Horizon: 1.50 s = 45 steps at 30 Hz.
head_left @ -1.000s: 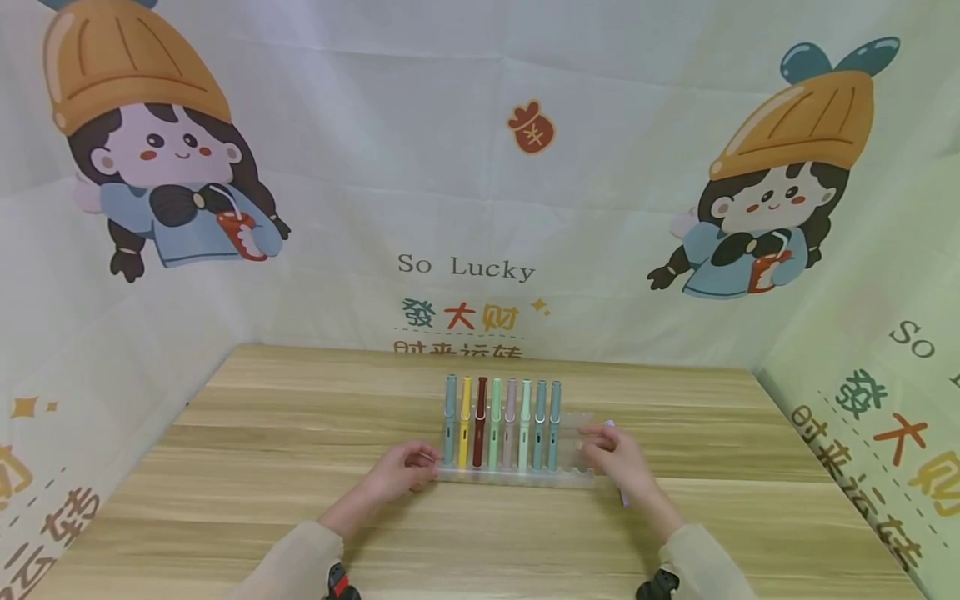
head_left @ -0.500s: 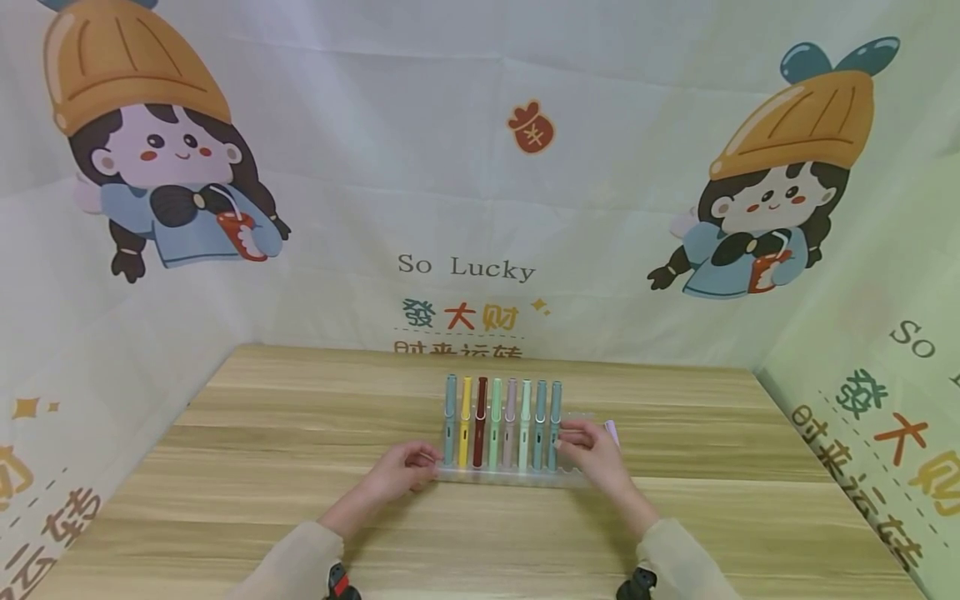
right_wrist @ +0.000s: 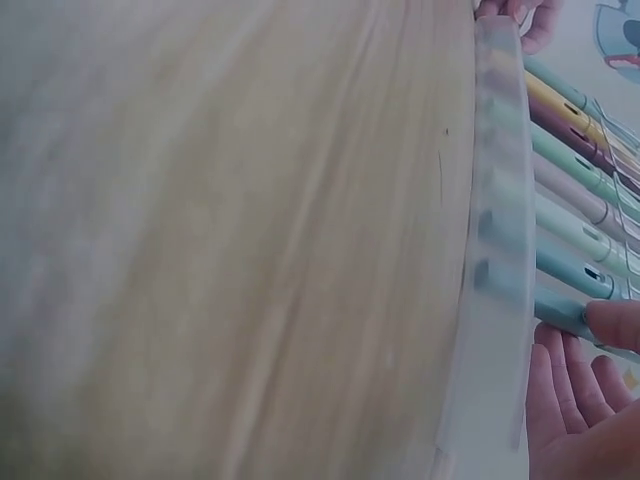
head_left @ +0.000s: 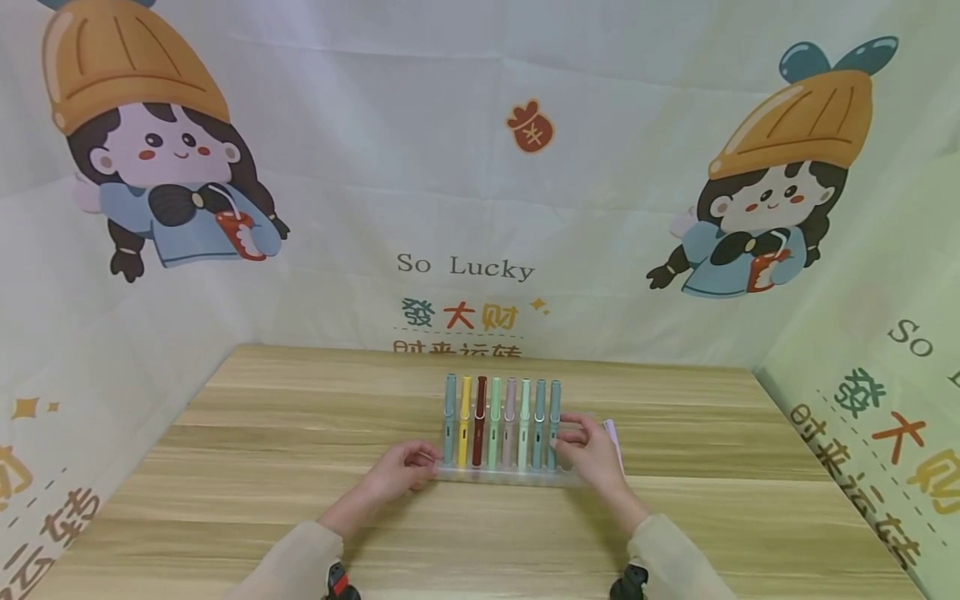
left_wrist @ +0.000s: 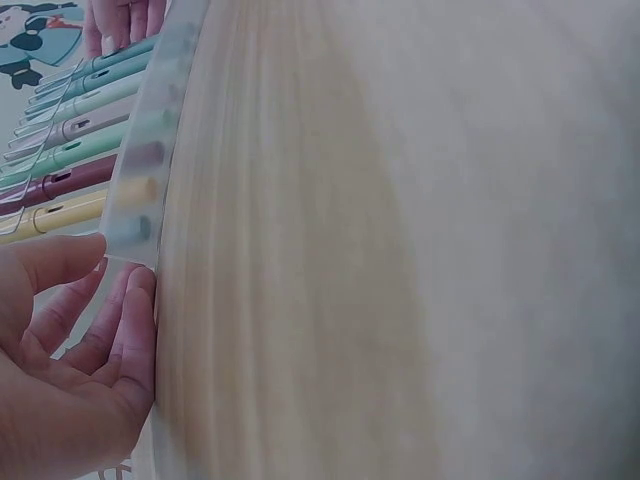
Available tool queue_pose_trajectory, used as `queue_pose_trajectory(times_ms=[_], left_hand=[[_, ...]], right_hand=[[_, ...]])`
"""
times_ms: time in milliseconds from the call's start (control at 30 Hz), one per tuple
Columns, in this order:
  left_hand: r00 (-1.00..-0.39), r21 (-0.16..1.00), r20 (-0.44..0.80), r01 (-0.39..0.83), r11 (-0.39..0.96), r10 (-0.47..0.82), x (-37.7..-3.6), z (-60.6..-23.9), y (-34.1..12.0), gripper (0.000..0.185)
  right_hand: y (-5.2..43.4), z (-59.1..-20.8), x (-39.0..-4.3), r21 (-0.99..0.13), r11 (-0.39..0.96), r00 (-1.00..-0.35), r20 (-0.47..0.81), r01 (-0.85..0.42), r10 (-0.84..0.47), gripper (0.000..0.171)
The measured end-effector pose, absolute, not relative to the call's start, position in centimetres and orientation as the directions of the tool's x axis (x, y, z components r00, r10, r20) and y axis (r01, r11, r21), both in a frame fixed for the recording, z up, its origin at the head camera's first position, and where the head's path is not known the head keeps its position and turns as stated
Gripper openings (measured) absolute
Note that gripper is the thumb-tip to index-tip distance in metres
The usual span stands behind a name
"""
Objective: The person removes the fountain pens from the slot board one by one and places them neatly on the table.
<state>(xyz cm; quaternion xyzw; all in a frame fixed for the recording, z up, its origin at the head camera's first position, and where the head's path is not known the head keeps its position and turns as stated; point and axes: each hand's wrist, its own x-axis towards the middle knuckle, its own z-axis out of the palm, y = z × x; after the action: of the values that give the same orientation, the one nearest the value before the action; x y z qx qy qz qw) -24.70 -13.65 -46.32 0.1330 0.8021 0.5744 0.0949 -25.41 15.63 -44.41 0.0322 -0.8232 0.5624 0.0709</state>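
Note:
A clear pen stand (head_left: 510, 477) holds a row of capped pens, blue-grey at both ends, with yellow, dark red, green and mauve between. At the stand's left end is my left hand (head_left: 407, 467). In the left wrist view, its thumb (left_wrist: 70, 258) and curled fingers hold the stand's corner. My right hand (head_left: 594, 454) is at the rightmost blue-grey pen (head_left: 555, 417), covering the stand's right end in the head view. The right wrist view has the thumb (right_wrist: 612, 325) on that pen's barrel (right_wrist: 560, 310) and the fingers behind it, pinching it.
A lilac pen (head_left: 613, 442) lies on the wooden table (head_left: 480, 542), just right of my right hand and partly hidden by it. Behind the table hangs a printed cloth (head_left: 360, 167), with more cloth at both sides.
My right hand has moved left from beside the lilac pen, across the stand's right end, onto the rightmost blue-grey pen. My left hand has stayed at the stand's left end.

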Motion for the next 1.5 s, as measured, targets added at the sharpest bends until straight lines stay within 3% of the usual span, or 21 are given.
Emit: queue_pose_trajectory(times_ms=[667, 833, 1133, 1367, 1500], left_hand=[[-0.948, 0.944, 0.001, 0.106, 0.312, 0.318, -24.8, -46.3, -13.6, 0.019], [-0.949, 0.947, -0.004, 0.098, 0.307, 0.315, -24.8, -46.3, -13.6, 0.020], [-0.951, 0.949, -0.008, 0.091, 0.302, 0.310, -24.7, -46.2, -13.6, 0.020], [-0.951, 0.950, -0.013, 0.084, 0.300, 0.308, -24.6, -46.2, -13.6, 0.020], [-0.951, 0.949, -0.013, 0.085, 0.303, 0.308, -24.6, -46.2, -13.6, 0.020]], right_hand=[[15.3, -44.2, -25.4, -0.896, 0.400, -0.970, 0.236, -0.193, 0.061, 0.035], [15.3, -43.5, -25.5, -0.902, 0.360, -0.960, 0.274, -0.237, 0.056, 0.034], [16.7, -42.2, -26.0, -0.937, 0.296, -0.970, 0.222, -0.185, 0.095, 0.038], [18.5, -42.0, -25.7, -0.905, 0.277, -0.931, 0.356, -0.323, 0.078, 0.033], [19.4, -41.7, -25.5, -0.914, 0.305, -0.949, 0.305, -0.268, 0.082, 0.036]])
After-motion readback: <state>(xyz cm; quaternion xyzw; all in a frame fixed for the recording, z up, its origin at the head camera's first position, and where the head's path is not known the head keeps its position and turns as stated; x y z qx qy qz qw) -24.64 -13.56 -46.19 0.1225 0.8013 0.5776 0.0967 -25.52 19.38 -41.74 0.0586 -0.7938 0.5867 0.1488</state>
